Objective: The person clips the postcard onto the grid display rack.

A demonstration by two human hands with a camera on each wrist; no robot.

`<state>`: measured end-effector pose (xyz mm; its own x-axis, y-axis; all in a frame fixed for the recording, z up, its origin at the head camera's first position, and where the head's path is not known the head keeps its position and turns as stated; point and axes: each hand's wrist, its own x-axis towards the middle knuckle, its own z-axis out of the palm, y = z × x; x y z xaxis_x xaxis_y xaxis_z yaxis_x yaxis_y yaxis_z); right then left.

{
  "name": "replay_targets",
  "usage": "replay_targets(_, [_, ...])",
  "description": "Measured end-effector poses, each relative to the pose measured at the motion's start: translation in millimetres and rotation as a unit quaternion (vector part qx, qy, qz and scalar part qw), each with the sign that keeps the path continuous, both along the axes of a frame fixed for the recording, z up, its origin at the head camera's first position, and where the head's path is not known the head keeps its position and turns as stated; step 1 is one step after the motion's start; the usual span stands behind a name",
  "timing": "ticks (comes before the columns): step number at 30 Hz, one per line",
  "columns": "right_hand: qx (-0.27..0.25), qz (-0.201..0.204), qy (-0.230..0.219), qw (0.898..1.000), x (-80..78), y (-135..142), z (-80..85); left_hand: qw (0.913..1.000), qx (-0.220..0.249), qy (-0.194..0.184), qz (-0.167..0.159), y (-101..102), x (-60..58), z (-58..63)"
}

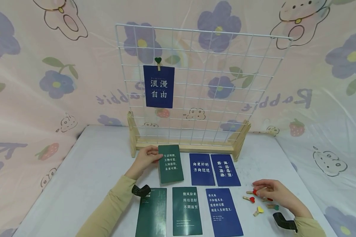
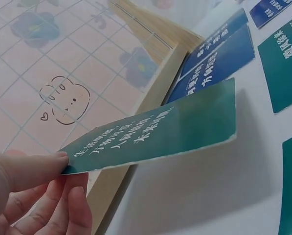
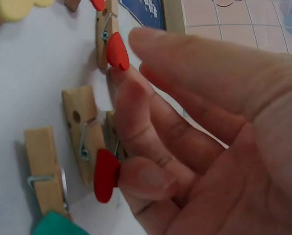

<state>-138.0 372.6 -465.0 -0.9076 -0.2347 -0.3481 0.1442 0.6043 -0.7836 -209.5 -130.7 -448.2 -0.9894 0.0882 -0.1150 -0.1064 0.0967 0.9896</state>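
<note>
My left hand [image 1: 145, 160] pinches the green card [image 1: 171, 177] near its upper left corner, thumb on the printed face, holding it tilted above the bench [image 1: 86, 171] in front of the wire rack [image 1: 184, 147]. Two blue cards [image 1: 202, 179] lie beside it. My right hand [image 1: 275, 194] is half-bent over the heart-topped pegs [image 1: 247, 198], thumb and fingers apart; I cannot tell whether they touch one.

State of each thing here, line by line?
Left hand: pinching the held green card
Held green card: raised, tilted
Right hand: fingers parted, by loose clips
Loose clips: lying scattered
Wire grid: upright in wooden stand
Hung blue card: clipped to grid
Other five cards: lying flat
</note>
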Motion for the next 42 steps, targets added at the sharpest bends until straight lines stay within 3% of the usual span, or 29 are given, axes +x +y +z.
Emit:
replay_targets(4, [0.009, 0.006, 0.016, 1.0, -0.1, -1.8, -1.1, 0.9999, 0.002, -0.001, 0.011, -2.9, -8.9, -14.6])
replay_targets(14, [0.037, 0.014, 0.044, 0.998, -1.1, -4.8, -4.6, 0.9998, 0.007, 0.009, 0.018, -2.2, -6.9, -13.1])
replay_targets(31, [0.034, 0.032, 0.028, 0.999, -3.3, 1.7, -1.1, 0.9991, 0.008, 0.014, 0.04, -3.2, -7.4, -10.3])
replay_targets(42, [0.056, 0.029, 0.029, 0.998, -6.0, -3.9, 6.2, 0.9992, 0.017, 0.012, 0.033, -3.6, -4.6, -2.9])
